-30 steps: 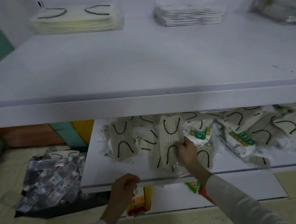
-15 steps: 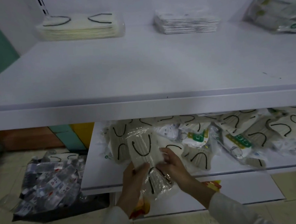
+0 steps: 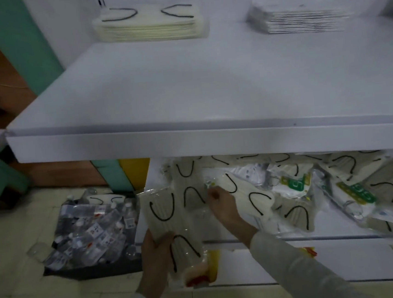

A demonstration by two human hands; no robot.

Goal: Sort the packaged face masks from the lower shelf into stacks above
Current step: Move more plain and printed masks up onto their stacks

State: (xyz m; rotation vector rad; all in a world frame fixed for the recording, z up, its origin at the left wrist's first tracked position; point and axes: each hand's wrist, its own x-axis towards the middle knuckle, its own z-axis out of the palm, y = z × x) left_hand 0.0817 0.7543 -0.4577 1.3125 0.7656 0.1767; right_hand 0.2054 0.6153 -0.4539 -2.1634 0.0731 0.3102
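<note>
My left hand (image 3: 156, 256) grips a packaged cream face mask (image 3: 166, 221) with black ear loops, held upright in front of the lower shelf (image 3: 295, 237). My right hand (image 3: 222, 206) reaches onto that shelf and pinches the corner of another cream mask packet (image 3: 245, 192) in the loose pile. Further mask packets (image 3: 352, 182), some with green labels, lie jumbled to the right. On the upper shelf (image 3: 209, 94) at the back stand a stack of cream masks (image 3: 150, 23) and a stack of white packets (image 3: 298, 20).
On the floor at the left lies a dark bag of small clear packets (image 3: 90, 233) with one mask on top. A green and yellow post (image 3: 125, 172) stands beside the lower shelf. A red and yellow package (image 3: 202, 270) sits under my left hand.
My right hand has let go of the mask that both hands held and reached back onto the lower shelf to another packet. My left hand keeps the first mask, now further left.
</note>
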